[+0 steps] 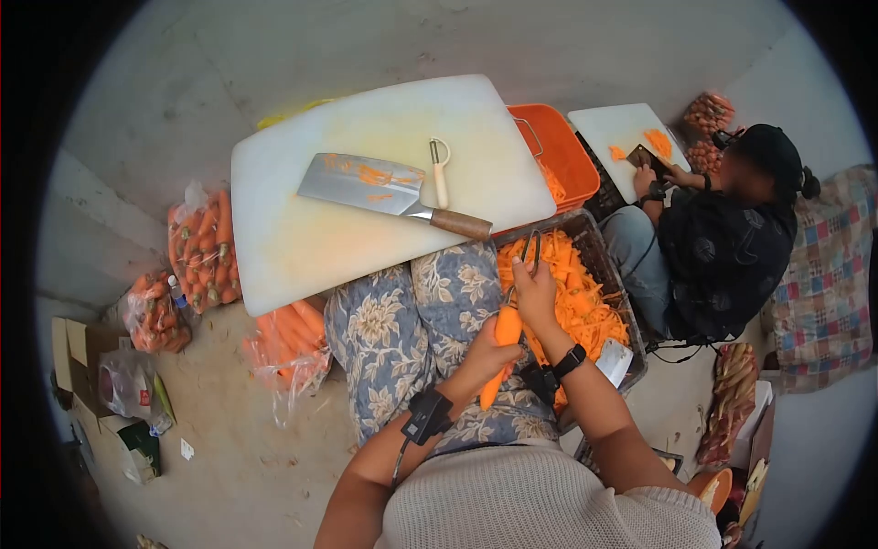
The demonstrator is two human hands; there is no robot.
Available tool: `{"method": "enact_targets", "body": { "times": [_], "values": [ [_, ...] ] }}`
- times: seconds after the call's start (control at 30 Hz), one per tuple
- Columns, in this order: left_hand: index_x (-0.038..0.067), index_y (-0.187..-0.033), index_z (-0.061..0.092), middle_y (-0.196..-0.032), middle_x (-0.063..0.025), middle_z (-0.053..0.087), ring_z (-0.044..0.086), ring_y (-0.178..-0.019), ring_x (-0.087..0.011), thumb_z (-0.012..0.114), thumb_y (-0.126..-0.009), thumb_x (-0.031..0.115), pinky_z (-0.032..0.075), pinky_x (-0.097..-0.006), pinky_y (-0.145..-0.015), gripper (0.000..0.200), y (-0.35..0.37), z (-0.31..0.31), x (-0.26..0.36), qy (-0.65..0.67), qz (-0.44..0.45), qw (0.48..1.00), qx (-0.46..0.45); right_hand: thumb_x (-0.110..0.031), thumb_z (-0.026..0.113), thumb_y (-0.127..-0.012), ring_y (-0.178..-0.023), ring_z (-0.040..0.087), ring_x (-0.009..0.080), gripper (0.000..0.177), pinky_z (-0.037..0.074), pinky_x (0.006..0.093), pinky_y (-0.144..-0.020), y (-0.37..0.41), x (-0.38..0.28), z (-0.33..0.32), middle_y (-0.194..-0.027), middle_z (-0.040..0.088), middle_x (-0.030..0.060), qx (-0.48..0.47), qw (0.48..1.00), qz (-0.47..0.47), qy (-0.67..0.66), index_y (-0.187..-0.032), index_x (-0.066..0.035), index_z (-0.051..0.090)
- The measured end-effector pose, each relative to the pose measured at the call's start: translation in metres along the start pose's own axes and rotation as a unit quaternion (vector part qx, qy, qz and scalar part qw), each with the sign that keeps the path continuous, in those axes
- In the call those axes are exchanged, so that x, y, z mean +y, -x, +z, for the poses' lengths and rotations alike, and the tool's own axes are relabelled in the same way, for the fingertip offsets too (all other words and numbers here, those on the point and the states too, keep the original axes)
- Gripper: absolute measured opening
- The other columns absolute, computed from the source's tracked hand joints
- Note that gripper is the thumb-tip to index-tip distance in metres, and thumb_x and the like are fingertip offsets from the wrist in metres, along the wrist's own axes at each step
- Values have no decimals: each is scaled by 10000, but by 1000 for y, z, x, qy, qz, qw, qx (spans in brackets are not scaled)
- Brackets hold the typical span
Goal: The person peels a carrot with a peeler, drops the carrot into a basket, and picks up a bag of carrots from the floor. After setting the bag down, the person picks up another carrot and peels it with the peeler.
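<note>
My left hand [489,352] is closed around a peeled-looking orange carrot [508,328], held tilted above my lap. Close beside its upper end, my right hand [535,291] grips a peeler [532,243]; its metal frame sticks up past my fingers, and the rest is hidden. Beneath and to the right of my hands, a dark crate [633,343] holds carrots and orange peelings [576,297]. On the white cutting board [302,252] in front of me lie a wide cleaver [361,183] with orange shreds on its blade and a second, pale-handled peeler [440,174].
An orange tub [558,137] stands behind the crate. To the right, a seated co-worker [722,238] uses a knife at another white board [608,123]. Bags of carrots [203,247] sit at the left, another bag [288,343] below the board. Cardboard boxes [78,361] are far left.
</note>
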State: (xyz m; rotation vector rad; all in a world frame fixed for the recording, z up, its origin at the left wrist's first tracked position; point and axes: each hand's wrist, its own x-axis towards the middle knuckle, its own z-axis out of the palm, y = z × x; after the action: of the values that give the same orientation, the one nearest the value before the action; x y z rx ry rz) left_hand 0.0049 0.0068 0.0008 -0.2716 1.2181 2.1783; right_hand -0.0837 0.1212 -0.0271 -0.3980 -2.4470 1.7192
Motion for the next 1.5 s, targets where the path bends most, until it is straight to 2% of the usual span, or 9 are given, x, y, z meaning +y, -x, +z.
{"method": "enact_targets", "body": {
  "times": [0.13,0.3,0.5,0.63,0.8,1.03,1.23,1.3,1.5],
  "values": [
    [21,-1193,319,-683,-61,516,468,-415,-101,560,-727,-16,385,-228,-362,526,-1,0,2,-5,-11,1000,5,-297,579,-863,-447,538,162,313,451,292,-407,-10,0,-4,-576,486,55,-59,996,45,-44,-775,-34,435],
    [13,-1180,315,-690,-70,522,475,-417,-107,556,-733,-4,386,-235,-355,508,-2,-1,2,-19,-8,1000,-8,-318,575,-842,-498,541,182,339,446,302,-434,-10,-20,-12,-668,554,115,-156,941,254,-162,-845,18,537],
    [14,-1183,312,-686,-70,519,475,-416,-108,554,-737,2,388,-237,-356,508,-3,0,2,-29,-2,1000,-7,-321,559,-846,-550,570,176,339,457,294,-465,-13,-21,-16,-715,573,115,-216,917,305,-138,-882,16,557],
    [-5,-1161,334,-672,-63,503,485,-415,-119,557,-724,18,402,-258,-365,491,-3,0,2,-32,-1,999,-2,-325,549,-849,-563,572,169,337,458,296,-476,-16,-14,-14,-690,571,109,-223,923,281,-138,-875,11,546],
    [2,-1168,334,-650,-52,499,474,-415,-107,568,-728,27,402,-247,-366,499,1,3,5,-10,-14,1000,10,-300,536,-886,-496,544,150,320,440,283,-453,2,-28,-7,-602,516,78,69,996,11,-47,-821,-6,426],
    [4,-1176,333,-656,-51,500,474,-421,-102,575,-725,31,402,-239,-366,513,3,4,6,-15,-19,1000,10,-279,532,-892,-462,518,140,307,422,272,-432,4,-23,-7,-550,468,52,132,990,-18,-51,-774,-26,406],
    [6,-1200,323,-667,-52,506,474,-427,-99,584,-730,31,396,-236,-366,539,3,-2,5,-36,-26,999,-15,-322,557,-858,-457,497,142,345,401,290,-430,-19,-2,-21,-552,450,35,10,995,83,-61,-723,-22,451],
    [18,-1220,310,-676,-52,508,470,-427,-96,580,-739,24,392,-234,-367,551,5,-4,10,-39,-40,996,-67,-371,572,-835,-471,495,148,379,384,295,-426,-31,12,-26,-563,451,34,-102,971,203,-74,-751,-14,477],
    [71,-1262,282,-680,-48,513,492,-474,-110,583,-764,56,408,-241,-404,582,9,-12,15,53,-80,992,-79,-387,521,-848,-528,563,174,376,478,288,-476,-11,29,-42,-639,537,82,-31,909,367,-193,-733,-30,489]
  ]
}}
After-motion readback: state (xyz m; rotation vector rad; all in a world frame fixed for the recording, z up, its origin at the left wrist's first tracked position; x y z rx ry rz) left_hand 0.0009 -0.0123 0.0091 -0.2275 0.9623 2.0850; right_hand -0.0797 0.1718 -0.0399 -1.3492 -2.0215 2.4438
